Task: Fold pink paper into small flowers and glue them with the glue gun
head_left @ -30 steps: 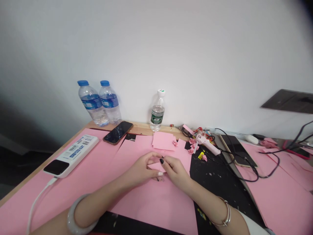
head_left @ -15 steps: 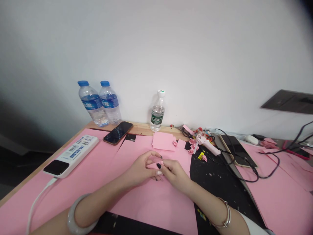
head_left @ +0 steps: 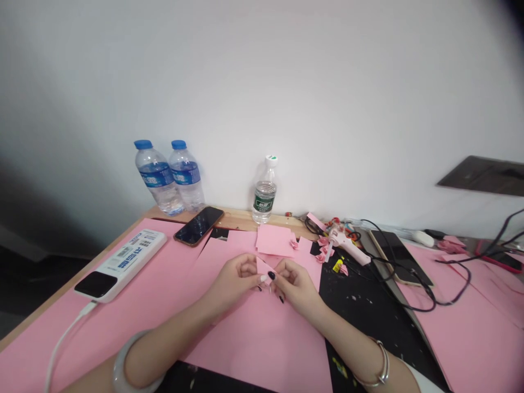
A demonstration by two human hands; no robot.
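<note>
Both my hands meet at the middle of the table over a large pink paper sheet (head_left: pixel 262 338). My left hand (head_left: pixel 235 281) and my right hand (head_left: pixel 297 285) pinch a small pink paper piece (head_left: pixel 262 267) between their fingertips, lifted a little off the sheet. The fingers of both hands are curled closed around it. A pale bangle (head_left: pixel 123 368) circles my left wrist and thin silver bracelets (head_left: pixel 380 368) my right wrist.
A stack of pink squares (head_left: pixel 273 240) lies just beyond the hands. Two blue-capped bottles (head_left: pixel 172 177) and a white-capped bottle (head_left: pixel 264 191) stand at the wall. A phone (head_left: pixel 199 225), a white power bank (head_left: pixel 120 265), a pink glue gun (head_left: pixel 347 245), a tablet (head_left: pixel 399 256) and cables (head_left: pixel 446 289) lie around.
The hands have lifted the small pink piece slightly and turned it, the fingers curling closer together. The camera view has tipped up a little.
</note>
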